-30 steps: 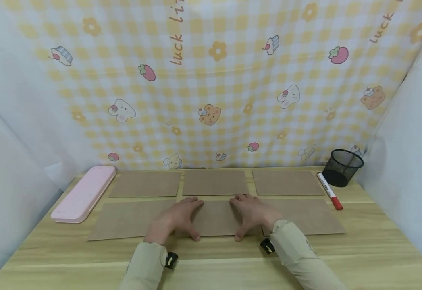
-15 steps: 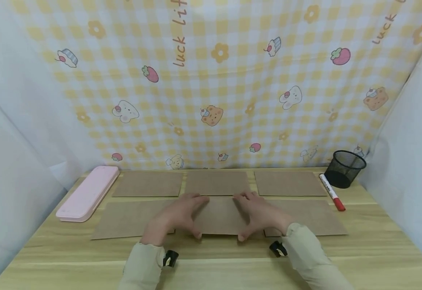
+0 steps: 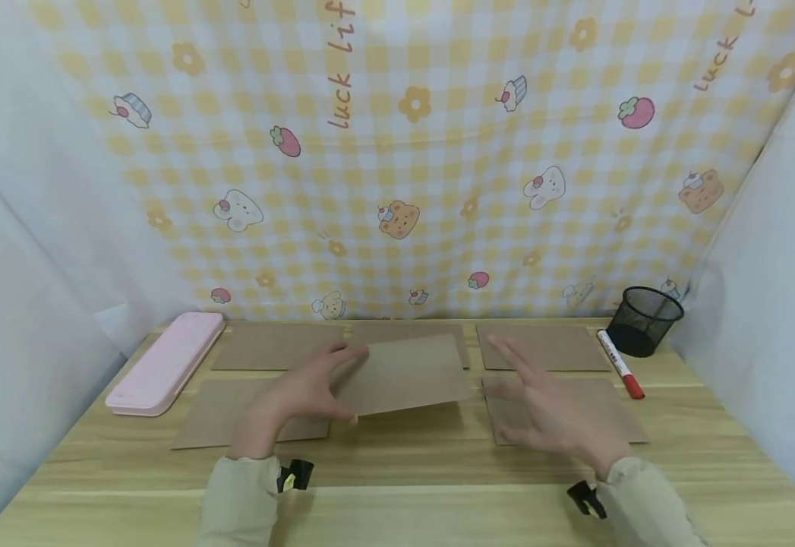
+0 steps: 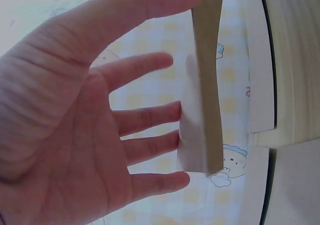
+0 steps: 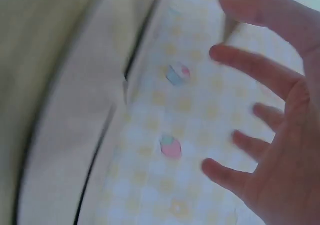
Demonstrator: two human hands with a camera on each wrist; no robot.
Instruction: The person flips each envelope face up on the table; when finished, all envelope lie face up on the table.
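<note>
A flat brown cardboard sheet [image 3: 404, 376] is held up off the table, tilted, above the middle of the front row. My left hand [image 3: 304, 391] grips its left end, the thumb on the near edge and the fingers at the far edge. In the left wrist view the sheet [image 4: 207, 90] shows nearly edge-on beyond the spread fingers [image 4: 150, 119]. My right hand [image 3: 547, 410], blurred, is apart from the sheet with its fingers extended, over the front right cardboard sheet [image 3: 602, 403]. In the right wrist view nothing lies in the right palm [image 5: 285, 185].
Flat sheets lie at back left [image 3: 277, 346], back middle [image 3: 404, 332], back right [image 3: 550, 348] and front left [image 3: 212, 410]. A pink case [image 3: 168, 365] stands at the left. At the right are a red-capped marker [image 3: 619, 361] and a black mesh pen holder [image 3: 646, 323].
The front middle sheet has come up off the table and tilted, gripped by my left hand. My right hand has let go of its right end and moved right.
</note>
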